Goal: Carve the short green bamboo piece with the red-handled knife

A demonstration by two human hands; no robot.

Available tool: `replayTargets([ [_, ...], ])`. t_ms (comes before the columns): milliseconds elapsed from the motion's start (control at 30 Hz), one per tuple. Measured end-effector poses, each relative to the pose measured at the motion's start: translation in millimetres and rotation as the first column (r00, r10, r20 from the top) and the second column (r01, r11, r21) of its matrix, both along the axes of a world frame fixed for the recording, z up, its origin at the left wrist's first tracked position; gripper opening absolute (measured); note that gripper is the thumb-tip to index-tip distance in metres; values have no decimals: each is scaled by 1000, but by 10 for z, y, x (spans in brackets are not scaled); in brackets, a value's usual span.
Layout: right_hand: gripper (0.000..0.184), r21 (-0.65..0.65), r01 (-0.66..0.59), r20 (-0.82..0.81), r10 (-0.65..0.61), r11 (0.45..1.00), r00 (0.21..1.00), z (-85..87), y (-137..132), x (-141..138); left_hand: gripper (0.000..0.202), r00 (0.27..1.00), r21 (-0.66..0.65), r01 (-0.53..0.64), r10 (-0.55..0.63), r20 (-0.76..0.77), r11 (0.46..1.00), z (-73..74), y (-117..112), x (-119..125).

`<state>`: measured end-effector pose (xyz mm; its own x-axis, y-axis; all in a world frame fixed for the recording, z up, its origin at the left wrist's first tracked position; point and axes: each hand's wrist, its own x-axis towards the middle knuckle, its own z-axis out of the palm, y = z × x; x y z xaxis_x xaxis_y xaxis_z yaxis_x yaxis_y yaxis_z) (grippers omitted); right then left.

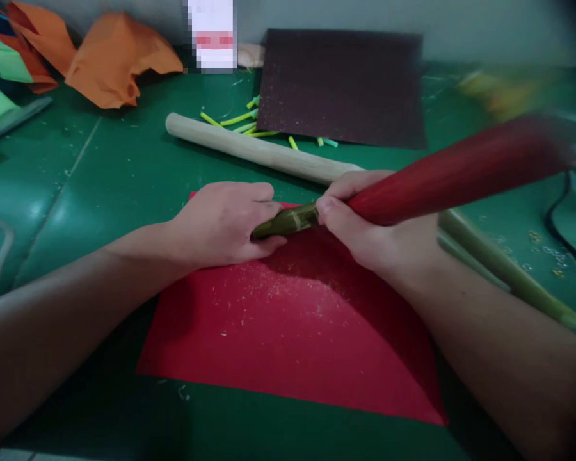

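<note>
Both my hands meet above a red sheet strewn with fine pale crumbs. My left hand is closed around the left end of a glossy olive-green tapered piece with lighter bands. At the right end of that piece, my right hand is closed, thumb and fingers together. A thick red tapered rod passes through this hand and rises to the right, its far end blurred. Whether the green piece and the red rod are joined is hidden by my right fingers.
Behind my hands lies a pale wooden stick. Yellow-green short sticks lie by a dark brown sheet. Crumpled orange paper and scissors are at left. A green tube lies right, near small scattered bits.
</note>
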<state>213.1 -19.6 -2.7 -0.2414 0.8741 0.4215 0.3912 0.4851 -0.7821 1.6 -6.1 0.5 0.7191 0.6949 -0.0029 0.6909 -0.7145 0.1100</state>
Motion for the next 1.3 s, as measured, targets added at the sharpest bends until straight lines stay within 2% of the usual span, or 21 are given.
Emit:
replayTargets([
  [133, 20, -14, 30, -25, -31, 999, 999, -20, 6, 13, 38, 1000, -11, -15, 15, -23, 1000, 8, -3, 5],
  [233, 23, 7, 7, -46, -7, 1000, 999, -15, 17, 14, 38, 1000, -10, -9, 9, -14, 1000, 5, -1, -3],
  [567, 30, 54, 67, -40, -65, 996, 997, -5, 22, 43, 38, 1000, -6, 7, -7, 14, 1000, -9, 9, -31],
  [767, 30, 52, 15, -35, -13, 999, 999, -9, 54, 60, 40, 1000, 7, 11, -11, 14, 1000, -14, 7, -43],
  [900, 33, 16, 119, -68, -118, 993, 991, -44, 71, 47, 41, 999, 15, 15, -15, 32, 1000, -33, 11, -57],
  [1000, 34, 6, 140, -119, -138, 990, 983, -62, 78, 50, 40, 999, 12, 21, -22, 48, 1000, -37, 8, -59],
  [1300, 26, 10, 10, -7, -10, 1000, 1000, 13, -33, 14, 39, 998, 23, 11, -13, 57, 1000, -44, 7, -57],
])
